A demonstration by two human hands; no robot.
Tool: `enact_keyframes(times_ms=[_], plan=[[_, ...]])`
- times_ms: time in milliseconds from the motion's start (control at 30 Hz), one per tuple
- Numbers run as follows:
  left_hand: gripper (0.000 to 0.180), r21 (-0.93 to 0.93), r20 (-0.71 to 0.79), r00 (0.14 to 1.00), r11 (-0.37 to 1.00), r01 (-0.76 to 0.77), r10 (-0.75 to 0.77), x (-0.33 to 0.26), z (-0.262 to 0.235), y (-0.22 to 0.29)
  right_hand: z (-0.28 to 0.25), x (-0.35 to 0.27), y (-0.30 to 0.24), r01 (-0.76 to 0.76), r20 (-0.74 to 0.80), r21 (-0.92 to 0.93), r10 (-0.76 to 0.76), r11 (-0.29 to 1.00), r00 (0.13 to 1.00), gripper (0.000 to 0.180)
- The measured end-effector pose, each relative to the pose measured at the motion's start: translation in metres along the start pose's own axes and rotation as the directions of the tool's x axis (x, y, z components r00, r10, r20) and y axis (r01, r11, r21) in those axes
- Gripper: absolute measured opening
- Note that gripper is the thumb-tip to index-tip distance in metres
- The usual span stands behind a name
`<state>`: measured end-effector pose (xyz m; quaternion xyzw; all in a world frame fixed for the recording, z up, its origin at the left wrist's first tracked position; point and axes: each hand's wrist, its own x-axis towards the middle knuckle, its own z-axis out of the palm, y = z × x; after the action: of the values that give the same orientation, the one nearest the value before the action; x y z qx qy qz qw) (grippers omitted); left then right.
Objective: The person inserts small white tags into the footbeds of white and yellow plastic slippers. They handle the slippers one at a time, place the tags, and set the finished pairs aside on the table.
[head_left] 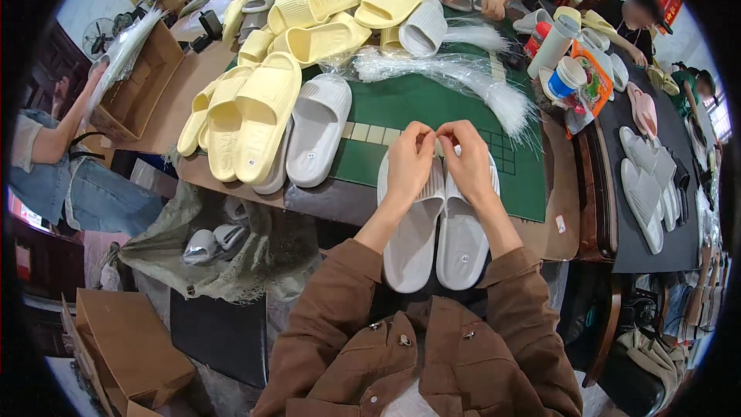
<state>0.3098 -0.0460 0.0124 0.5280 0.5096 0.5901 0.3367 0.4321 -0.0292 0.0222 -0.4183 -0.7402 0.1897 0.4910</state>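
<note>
A pair of light grey slide sandals [414,243] sits side by side at the near edge of the table, toes away from me and heels over the edge. Above their straps, my left hand [411,161] and my right hand [468,162] almost meet at the inner sides. Each hand has thumb and fingertips pinched together; whatever lies between them is too small to make out. Beyond my hands lies a bundle of thin clear plastic strands [432,69], spread out at its right end. Left of my hands stand leaning yellow slides [262,123] and another grey slide [318,131].
A green mat [529,193] covers part of the table. Yellow slides [320,4] are heaped at the back. Cups [567,77] stand at the right, near a dark table with grey slides [642,185]. Cardboard boxes [135,347] are at the left. Other people work around the tables.
</note>
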Motion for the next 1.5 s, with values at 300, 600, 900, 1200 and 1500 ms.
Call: enact_keyframes(times_ms=[300,600,900,1200,1500], plan=[[0.012,0.021,0.0,1.0,1.0,-0.023,0.023,0.0,-0.003,-0.001,0.002,-0.001,-0.003,-0.015,-0.026,-0.042,0.014,0.999,1.0,0.009],[0.012,0.208,-0.058,0.982,0.965,-0.162,0.177,0.0,-0.007,-0.008,0.005,-0.001,-0.004,0.088,-0.045,-0.072,-0.092,0.993,0.995,0.01],[0.012,0.145,0.015,0.999,0.989,-0.037,0.036,0.006,-0.005,-0.008,-0.004,0.0,0.009,0.047,-0.187,-0.068,-0.059,0.997,0.981,0.01],[0.012,0.456,0.37,0.857,0.734,-0.503,0.358,-0.004,0.0,0.018,-0.011,0.008,0.006,-0.03,-0.224,0.061,0.043,0.998,0.974,0.008],[0.069,0.571,0.608,0.734,0.475,-0.669,0.304,-0.079,-0.001,0.04,-0.046,0.006,0.02,-0.11,-0.346,0.39,0.256,0.914,0.902,0.008]])
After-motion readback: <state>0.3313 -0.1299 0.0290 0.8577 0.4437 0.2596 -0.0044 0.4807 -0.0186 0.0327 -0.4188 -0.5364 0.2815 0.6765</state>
